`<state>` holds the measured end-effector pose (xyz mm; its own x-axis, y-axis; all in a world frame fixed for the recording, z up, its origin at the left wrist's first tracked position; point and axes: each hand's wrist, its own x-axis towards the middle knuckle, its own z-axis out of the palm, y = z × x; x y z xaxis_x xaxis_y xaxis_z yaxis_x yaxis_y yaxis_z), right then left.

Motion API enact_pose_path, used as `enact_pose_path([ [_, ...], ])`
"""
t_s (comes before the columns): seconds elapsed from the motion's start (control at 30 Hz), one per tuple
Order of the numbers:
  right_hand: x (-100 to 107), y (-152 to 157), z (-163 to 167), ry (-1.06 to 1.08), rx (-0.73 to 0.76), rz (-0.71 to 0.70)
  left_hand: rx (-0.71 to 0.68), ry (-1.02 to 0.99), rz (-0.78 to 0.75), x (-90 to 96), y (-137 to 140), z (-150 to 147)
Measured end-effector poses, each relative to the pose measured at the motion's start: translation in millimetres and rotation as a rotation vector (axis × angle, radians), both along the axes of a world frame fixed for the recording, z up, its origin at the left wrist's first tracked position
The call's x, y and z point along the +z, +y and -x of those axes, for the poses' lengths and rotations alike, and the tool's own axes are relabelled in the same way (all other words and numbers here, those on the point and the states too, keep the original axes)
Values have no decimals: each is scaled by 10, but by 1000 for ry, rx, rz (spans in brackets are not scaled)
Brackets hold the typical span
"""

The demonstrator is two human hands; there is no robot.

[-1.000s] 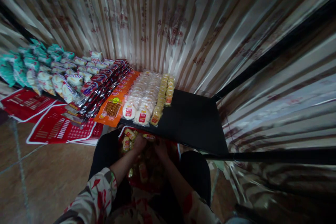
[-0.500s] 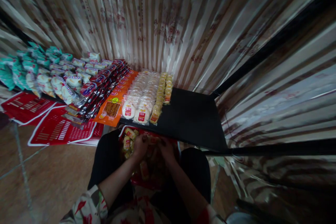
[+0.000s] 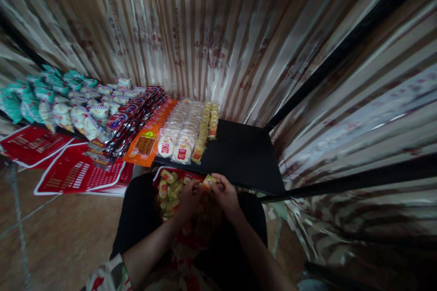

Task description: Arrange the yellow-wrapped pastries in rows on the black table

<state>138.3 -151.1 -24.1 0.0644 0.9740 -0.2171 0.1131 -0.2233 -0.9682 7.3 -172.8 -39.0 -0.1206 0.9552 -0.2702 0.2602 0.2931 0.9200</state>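
Between my thighs is a red basket (image 3: pixel 193 174) with a pale rim, holding many small yellow-wrapped snacks (image 3: pixel 166 189). Over its far right side, my right hand (image 3: pixel 228 194) pinches a yellow-wrapped snack (image 3: pixel 209 182) between thumb and fingers. My left hand (image 3: pixel 190 198) is beside it with curled fingers, their tips close to the left end of that snack. What the left fingers grip, if anything, is hidden. Just beyond, a row of similar yellow packs (image 3: pixel 201 138) lies on the black shelf (image 3: pixel 239 154).
Left of the yellow packs lie round white packaged crackers (image 3: pixel 182 151), an orange packet (image 3: pixel 141 145), dark red packets (image 3: pixel 128 120), white packs (image 3: pixel 82 118) and green packs (image 3: pixel 29 100). Red baskets (image 3: pixel 78 168) rest below at left. A striped curtain (image 3: pixel 205 32) hangs behind; black poles (image 3: pixel 307 82) run at right.
My right hand has lifted up and right with the yellow-wrapped snack, which now shows more clearly. My left hand has shifted right and slightly lower, uncovering more snacks in the basket.
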Motion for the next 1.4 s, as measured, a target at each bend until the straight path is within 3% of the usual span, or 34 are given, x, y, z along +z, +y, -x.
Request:
enact_pose_path([
  [0.2,183,230,-48,161,-103,4,-123,101,-16,204,174,-148],
  [0.4,189,399,-193,239,-119,-14,12,199,-110,196,379,-349],
  [0.67,83,685,-360,42,-88,-148,33,231,-125,318,701,-556],
  [0.93,-69,1273,-252,-22,-156,-191,114,108,-287,232,911,-784],
  [1.17,-195,1657,-144,-129,-122,-288,62,19,-234,234,1160,-812],
  [1.4,-310,1821,-86,-242,-90,-324,102,-38,-138,236,1301,-790],
])
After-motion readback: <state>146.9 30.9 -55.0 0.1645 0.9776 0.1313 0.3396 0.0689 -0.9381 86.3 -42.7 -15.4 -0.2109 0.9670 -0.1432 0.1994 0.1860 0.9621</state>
